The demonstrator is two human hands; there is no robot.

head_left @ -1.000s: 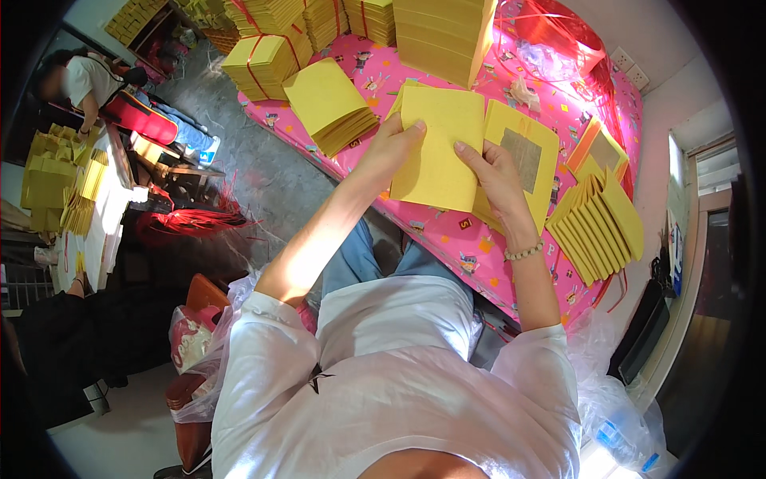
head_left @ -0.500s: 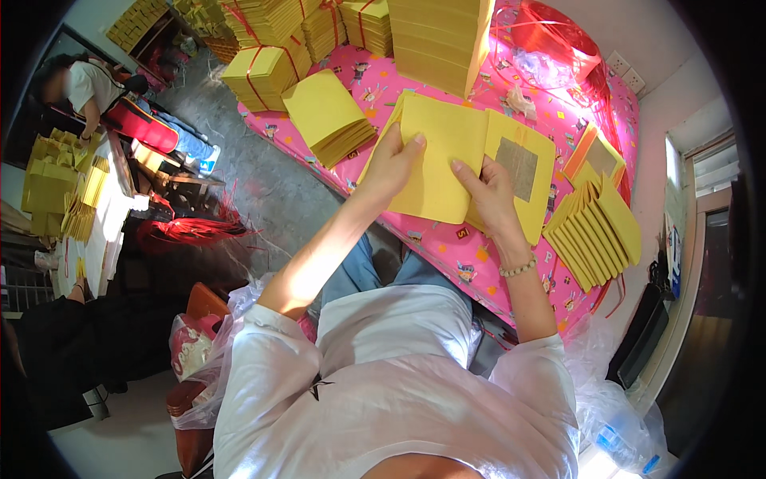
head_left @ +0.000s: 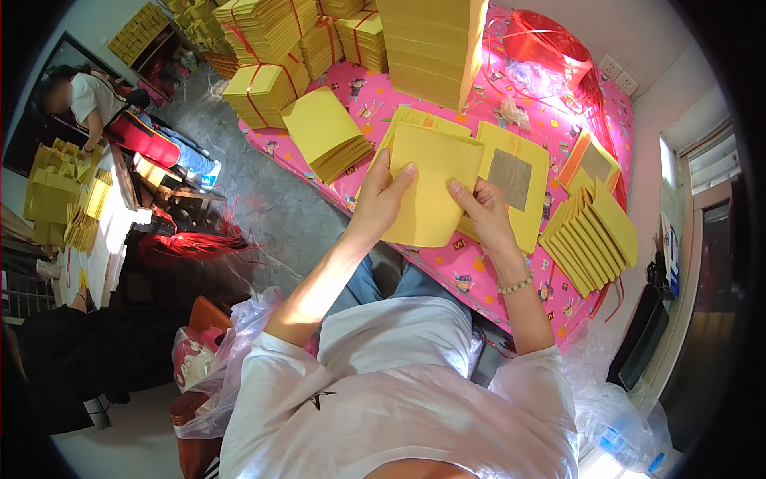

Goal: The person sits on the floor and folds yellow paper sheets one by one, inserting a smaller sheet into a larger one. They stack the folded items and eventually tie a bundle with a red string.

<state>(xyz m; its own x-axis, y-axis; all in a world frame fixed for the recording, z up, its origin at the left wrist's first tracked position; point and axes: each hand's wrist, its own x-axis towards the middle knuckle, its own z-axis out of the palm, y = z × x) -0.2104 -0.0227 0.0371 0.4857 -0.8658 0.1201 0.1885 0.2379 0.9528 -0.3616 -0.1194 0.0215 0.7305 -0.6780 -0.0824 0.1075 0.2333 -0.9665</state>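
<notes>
A yellow paper packet (head_left: 435, 180), folded with its right side rounded, is held between both hands above the pink table cover. My left hand (head_left: 384, 199) grips its left edge, thumb on top and fingers underneath. At its lower right edge, my right hand (head_left: 487, 214) pinches it with the thumb on the front. Behind my right hand lies a yellow sheet (head_left: 527, 227) with a grey-brown rectangle on it. More yellow paper partly shows behind the held packet. A loose stack of folded yellow paper (head_left: 323, 132) lies to the left, and a fanned yellow stack (head_left: 586, 239) to the right.
Red-tied yellow bundles (head_left: 259, 96) and a tall yellow stack (head_left: 431, 48) stand at the table's (head_left: 471, 279) back. Red plastic ribbon (head_left: 550, 44) lies back right. At far left, a person (head_left: 92, 104) works by another table (head_left: 112, 239). Clear plastic bags (head_left: 618, 423) sit at right.
The held packet has turned more upright and its right side now looks curved. More paper shows behind its top edge. Both hands keep their grip; the whole view has shifted slightly.
</notes>
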